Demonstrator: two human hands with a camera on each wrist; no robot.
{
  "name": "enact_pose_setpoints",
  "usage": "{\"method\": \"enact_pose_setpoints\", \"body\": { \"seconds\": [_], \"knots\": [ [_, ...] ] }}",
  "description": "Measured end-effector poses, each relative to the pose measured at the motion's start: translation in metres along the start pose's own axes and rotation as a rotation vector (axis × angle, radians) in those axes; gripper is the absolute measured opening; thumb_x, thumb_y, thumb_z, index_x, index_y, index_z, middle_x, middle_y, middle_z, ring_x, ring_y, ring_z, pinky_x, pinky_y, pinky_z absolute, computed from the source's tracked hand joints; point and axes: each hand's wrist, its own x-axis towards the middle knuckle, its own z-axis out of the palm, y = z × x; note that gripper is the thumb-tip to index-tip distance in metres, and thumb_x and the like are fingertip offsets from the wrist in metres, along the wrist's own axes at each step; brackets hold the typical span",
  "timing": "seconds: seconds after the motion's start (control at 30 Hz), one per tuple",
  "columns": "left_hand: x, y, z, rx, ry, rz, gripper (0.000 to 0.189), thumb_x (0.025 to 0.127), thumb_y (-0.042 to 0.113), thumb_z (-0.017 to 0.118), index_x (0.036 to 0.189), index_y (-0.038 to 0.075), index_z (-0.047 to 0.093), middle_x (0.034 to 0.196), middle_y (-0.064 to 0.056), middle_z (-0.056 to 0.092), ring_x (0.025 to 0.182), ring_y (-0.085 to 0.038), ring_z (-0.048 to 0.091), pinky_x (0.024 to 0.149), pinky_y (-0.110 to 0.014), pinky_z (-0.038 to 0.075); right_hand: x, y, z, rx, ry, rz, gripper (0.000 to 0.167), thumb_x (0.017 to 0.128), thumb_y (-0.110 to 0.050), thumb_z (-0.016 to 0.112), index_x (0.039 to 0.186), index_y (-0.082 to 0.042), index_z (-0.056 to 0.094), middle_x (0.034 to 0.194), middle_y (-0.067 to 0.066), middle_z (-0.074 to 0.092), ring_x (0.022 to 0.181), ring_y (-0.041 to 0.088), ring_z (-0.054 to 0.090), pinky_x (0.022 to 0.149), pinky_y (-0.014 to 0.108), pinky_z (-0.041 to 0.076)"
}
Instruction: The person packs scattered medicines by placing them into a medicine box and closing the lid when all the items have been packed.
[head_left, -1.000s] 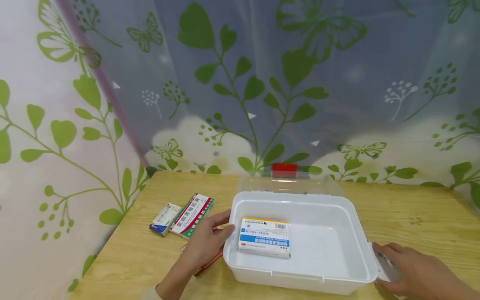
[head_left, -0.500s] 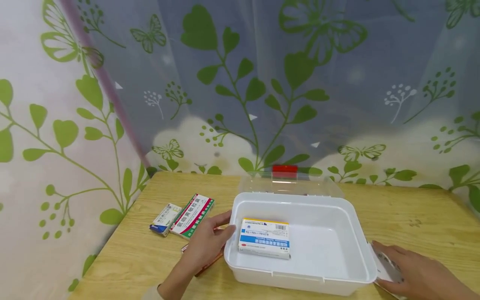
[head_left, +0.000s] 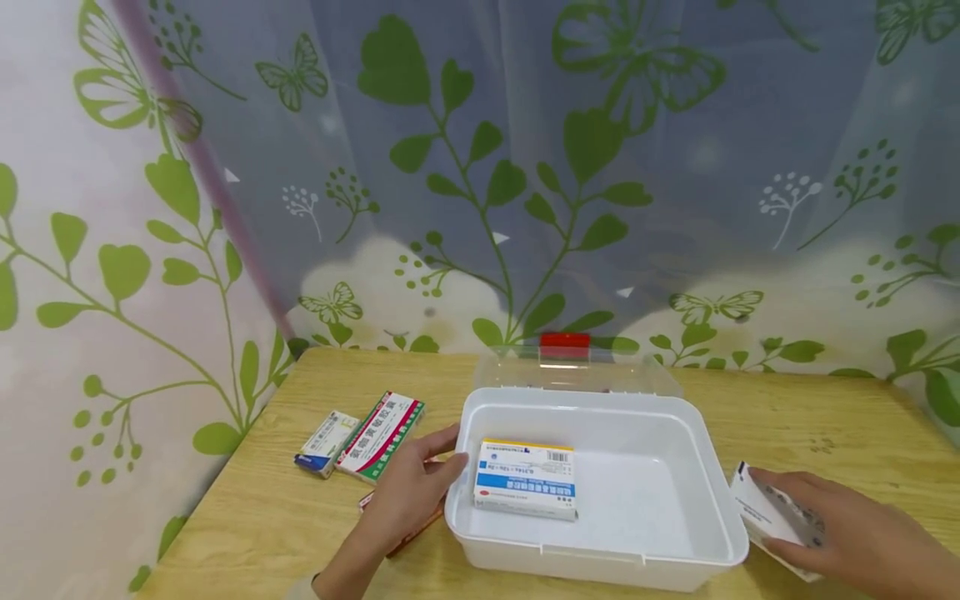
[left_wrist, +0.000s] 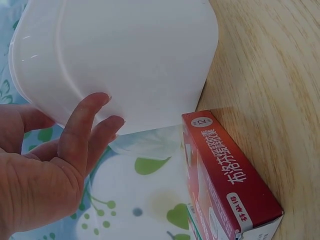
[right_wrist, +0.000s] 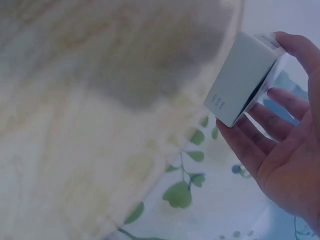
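A white plastic storage box (head_left: 645,492) stands with its clear lid (head_left: 517,367) swung open behind it. My left hand (head_left: 412,483) holds its left side, the thumb at the rim and fingers against the outer wall (left_wrist: 135,65). Inside, on the left, lies a blue-and-white medicine box (head_left: 525,479). My right hand (head_left: 847,508) grips a small white medicine box (head_left: 765,508) just outside the right wall. In the right wrist view, thumb and fingers are spread round that medicine box (right_wrist: 242,80), which is tilted.
A red medicine box (left_wrist: 230,175) lies beside the storage box, mostly behind my left hand in the head view. Further left on the wooden table (head_left: 240,525) lie a green-and-red medicine box (head_left: 382,433) and a white-and-blue one (head_left: 326,442). A patterned curtain (head_left: 420,208) hangs behind.
My right hand has turned and shifted slightly with the white medicine box, so more of its printed face shows beside the storage box. The left hand keeps its hold.
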Motion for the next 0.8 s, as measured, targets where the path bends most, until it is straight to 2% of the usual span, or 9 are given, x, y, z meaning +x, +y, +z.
{"method": "enact_pose_setpoints", "body": {
  "seconds": [0.2,0.27,0.33,0.5,0.6,0.8],
  "knots": [
    [0.0,-0.001,-0.001,-0.03,0.001,-0.001,0.045,0.094,0.014,0.061,0.137,0.002,0.051,0.129,-0.018,0.056,0.1,-0.027,0.065,0.078,-0.035,0.055,-0.002,-0.002,-0.026,-0.043,0.15,-0.054,0.086,0.073,-0.061,0.072,0.134,-0.005,0.053,0.115,0.021,0.06,0.083,0.025,0.058,0.054,0.034,0.046],
    [0.001,-0.001,0.0,-0.037,0.002,0.0,0.045,0.095,0.013,0.061,0.137,0.002,0.051,0.129,-0.018,0.056,0.1,-0.027,0.065,0.078,-0.036,0.055,-0.003,-0.003,-0.033,-0.04,0.207,-0.095,0.082,0.073,-0.055,0.076,0.135,-0.006,0.053,0.115,0.021,0.06,0.084,0.025,0.059,0.053,0.032,0.047],
    [0.001,-0.001,0.0,-0.034,0.002,-0.001,0.045,0.094,0.013,0.061,0.137,0.002,0.051,0.129,-0.018,0.057,0.1,-0.027,0.065,0.078,-0.035,0.055,-0.004,-0.004,-0.04,-0.036,0.306,-0.165,0.079,0.07,-0.047,0.081,0.134,-0.009,0.054,0.114,0.018,0.061,0.08,0.021,0.057,0.052,0.028,0.045],
    [0.0,-0.001,0.0,-0.012,0.005,0.007,0.045,0.094,0.013,0.062,0.136,0.001,0.051,0.128,-0.018,0.057,0.099,-0.027,0.065,0.078,-0.035,0.055,-0.001,-0.011,-0.062,-0.037,0.478,-0.297,0.083,0.064,-0.033,0.088,0.137,-0.016,0.052,0.113,0.013,0.061,0.081,0.021,0.056,0.05,0.024,0.043],
    [-0.001,-0.001,0.0,-0.007,0.008,0.003,0.045,0.094,0.014,0.062,0.136,0.002,0.052,0.128,-0.018,0.058,0.099,-0.027,0.065,0.078,-0.035,0.055,0.004,-0.022,-0.077,-0.038,0.462,-0.309,0.082,0.067,-0.034,0.087,0.138,-0.015,0.05,0.119,0.015,0.057,0.085,0.023,0.057,0.052,0.026,0.045],
    [-0.001,0.0,0.001,-0.011,0.011,-0.01,0.045,0.094,0.017,0.062,0.136,0.004,0.052,0.128,-0.017,0.058,0.099,-0.027,0.065,0.079,-0.036,0.055,0.013,-0.055,-0.098,-0.026,0.447,-0.363,0.074,0.074,-0.04,0.082,0.138,-0.02,0.051,0.127,0.014,0.055,0.103,0.034,0.057,0.065,0.045,0.051]
  ]
}}
